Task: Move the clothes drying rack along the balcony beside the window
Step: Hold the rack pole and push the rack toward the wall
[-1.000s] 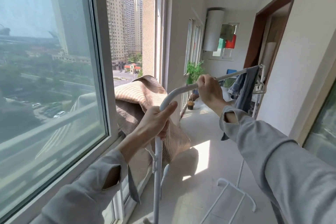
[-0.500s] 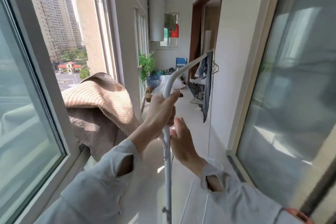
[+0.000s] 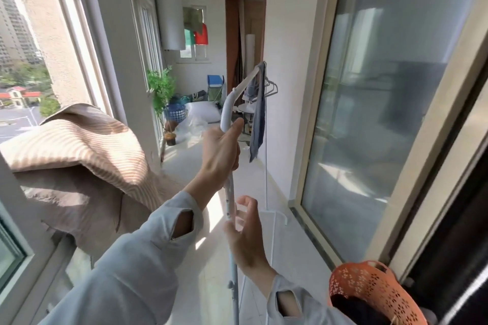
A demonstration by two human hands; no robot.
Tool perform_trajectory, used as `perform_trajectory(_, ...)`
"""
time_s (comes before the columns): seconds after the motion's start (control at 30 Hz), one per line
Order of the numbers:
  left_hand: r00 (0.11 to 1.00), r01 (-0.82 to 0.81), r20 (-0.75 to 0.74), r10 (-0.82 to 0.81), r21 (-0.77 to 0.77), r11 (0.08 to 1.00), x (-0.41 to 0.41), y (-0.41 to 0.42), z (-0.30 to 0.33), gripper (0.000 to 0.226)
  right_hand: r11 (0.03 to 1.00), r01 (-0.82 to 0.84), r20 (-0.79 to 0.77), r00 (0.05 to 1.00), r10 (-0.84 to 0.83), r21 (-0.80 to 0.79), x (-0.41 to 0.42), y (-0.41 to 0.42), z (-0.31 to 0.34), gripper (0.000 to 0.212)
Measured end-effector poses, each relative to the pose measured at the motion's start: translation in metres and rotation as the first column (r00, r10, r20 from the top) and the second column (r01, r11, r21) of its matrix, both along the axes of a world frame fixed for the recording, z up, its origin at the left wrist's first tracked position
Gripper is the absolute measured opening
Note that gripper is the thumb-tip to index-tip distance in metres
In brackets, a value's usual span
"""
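Note:
The white tubular drying rack stands in front of me, seen end-on, its top bar running away down the balcony. A blue-grey garment and bare wire hangers hang near its far end. My left hand is closed around the near upright just below the top bend. My right hand is lower, right beside the same upright, fingers spread and holding nothing. The window runs along the left side.
A brown striped blanket is draped over the window sill at left. An orange perforated basket sits at bottom right by the glass sliding door. Further along are a potted plant, a blue basket, bags and a doorway.
My right hand let go of the top bar and dropped beside the near upright. The rack has swung from crossing my view to pointing straight down the balcony. My left hand kept its grip.

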State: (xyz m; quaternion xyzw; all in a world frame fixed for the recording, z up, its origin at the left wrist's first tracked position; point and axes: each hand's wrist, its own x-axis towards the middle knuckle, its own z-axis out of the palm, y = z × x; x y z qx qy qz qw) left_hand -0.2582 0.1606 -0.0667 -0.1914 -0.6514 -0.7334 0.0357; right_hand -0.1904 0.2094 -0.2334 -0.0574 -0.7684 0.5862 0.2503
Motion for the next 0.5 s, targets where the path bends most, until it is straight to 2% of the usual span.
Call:
perform_trajectory(0.03,1.0,0.002,0.003,-0.002,0.007,1.0,-0.001,0.007,0.0,0.039,1.0,-0.011,0.011,1.0,0.011,0.0,0.001,-0.002,-0.005,0.041)
perform_trajectory(0.1,1.0,0.003,0.009,-0.003,0.01,1.0,-0.001,0.022,-0.002,0.034,0.998,0.067,0.029,0.997,-0.067,-0.013,-0.005,-0.004,-0.016,0.039)
perform_trajectory(0.17,1.0,0.002,0.014,-0.002,0.006,1.0,-0.002,0.034,-0.003,0.033,0.98,0.191,0.062,0.98,-0.188,-0.055,-0.016,-0.001,-0.022,0.031)
perform_trajectory(0.3,0.998,0.028,0.047,-0.029,0.011,1.0,-0.007,0.054,-0.003,0.036,0.939,0.338,0.16,0.932,-0.324,-0.066,-0.042,0.019,-0.028,0.004)
perform_trajectory(0.4,0.992,0.079,0.099,-0.083,0.046,0.996,-0.014,0.071,-0.006,0.044,0.93,0.343,0.156,0.934,-0.322,-0.133,-0.055,0.038,-0.028,0.021)
perform_trajectory(0.5,0.983,0.108,0.144,-0.111,0.026,0.994,-0.02,0.088,-0.011,0.056,0.933,0.321,0.13,0.944,-0.302,-0.163,-0.064,0.055,-0.033,0.024)
